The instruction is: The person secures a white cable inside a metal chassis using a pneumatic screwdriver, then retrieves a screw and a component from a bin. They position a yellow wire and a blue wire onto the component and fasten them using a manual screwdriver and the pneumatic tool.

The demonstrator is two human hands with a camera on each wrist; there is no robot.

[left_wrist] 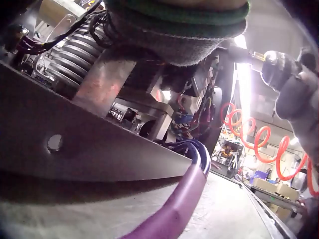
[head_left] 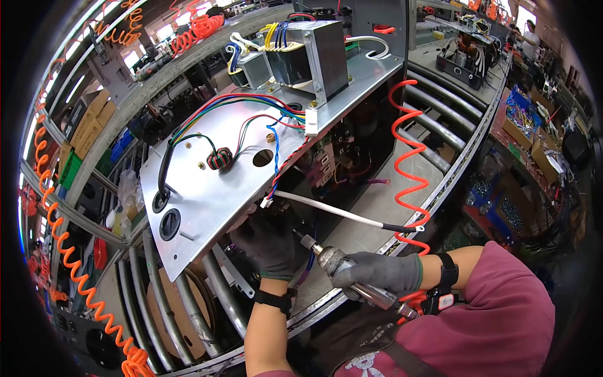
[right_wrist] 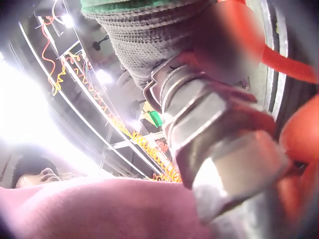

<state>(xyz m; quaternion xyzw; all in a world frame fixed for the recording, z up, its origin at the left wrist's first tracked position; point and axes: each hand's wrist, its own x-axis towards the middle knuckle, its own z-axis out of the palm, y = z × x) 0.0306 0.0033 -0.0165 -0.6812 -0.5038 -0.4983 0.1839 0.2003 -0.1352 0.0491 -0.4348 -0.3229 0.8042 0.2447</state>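
Note:
In the head view my right hand (head_left: 383,273), in a grey glove, grips a pneumatic screwdriver (head_left: 333,259) whose bit points up and left toward the panel's lower edge. The tool's metal air fitting (right_wrist: 209,124) fills the right wrist view. My gloved left hand (head_left: 265,242) reaches to the underside of a tilted sheet-metal panel (head_left: 220,129); the panel's shadow hides its fingers, so I cannot tell what they hold. The panel carries a large transformer (head_left: 308,60), a ring coil (head_left: 220,158) and coloured wires. A white cable (head_left: 333,207) lies across, just above the screwdriver.
A roller conveyor (head_left: 217,295) runs beneath the work. Coiled orange air hoses hang at the left (head_left: 69,251) and right (head_left: 411,157). Bins of screws (head_left: 512,119) stand at far right. A purple-sleeved cable (left_wrist: 169,209) crosses low in the left wrist view.

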